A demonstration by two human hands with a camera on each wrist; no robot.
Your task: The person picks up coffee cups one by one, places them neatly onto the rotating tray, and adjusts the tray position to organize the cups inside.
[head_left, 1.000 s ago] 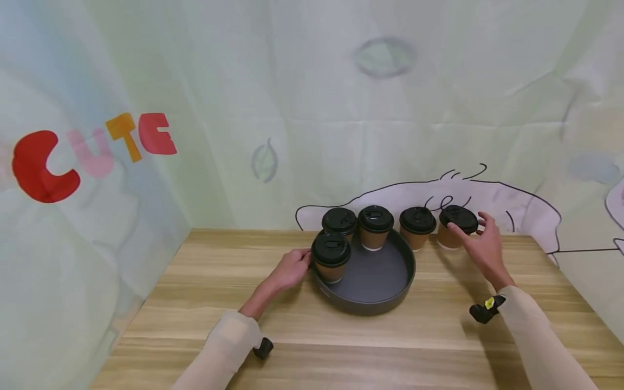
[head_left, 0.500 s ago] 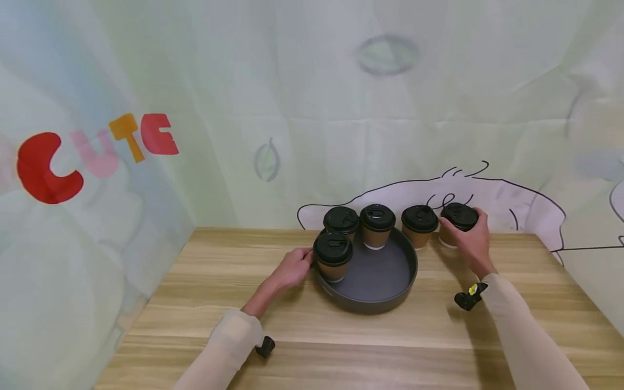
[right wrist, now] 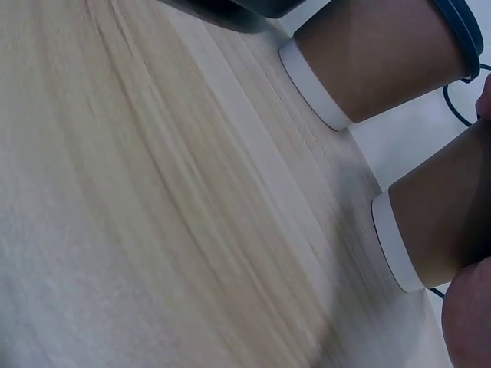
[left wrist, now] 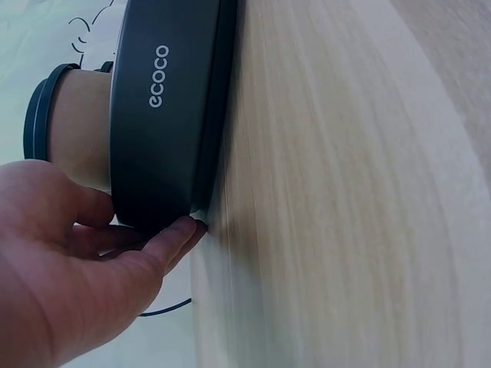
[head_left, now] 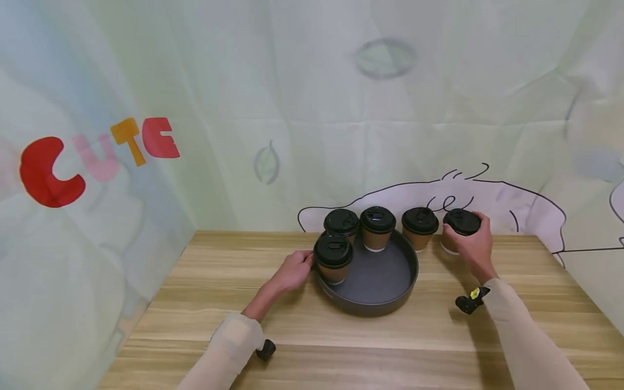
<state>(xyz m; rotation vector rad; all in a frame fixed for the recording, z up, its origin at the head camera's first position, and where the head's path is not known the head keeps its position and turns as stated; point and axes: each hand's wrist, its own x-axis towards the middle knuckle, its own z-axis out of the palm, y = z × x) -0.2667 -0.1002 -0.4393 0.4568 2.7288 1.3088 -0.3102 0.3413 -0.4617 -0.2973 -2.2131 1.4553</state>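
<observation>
Brown paper cups with black lids stand at the back of the desk point(head_left: 205, 281). Three sit inside the dark tray point(head_left: 370, 303); a fourth cup point(head_left: 418, 227) stands just outside its right rim. The right hand point(head_left: 470, 246) is wrapped around the far-right cup point(head_left: 460, 226), which by the wrist view seems to rest on the wood, close to its neighbour. The left hand point(head_left: 292, 271) lies against the tray's left wall, fingers loosely curved, tips touching its base and steadying it rather than clasping. Judging by this, the grasp is made and the lift is not; carrying that cup over the rim calls for clearing the fourth cup.
</observation>
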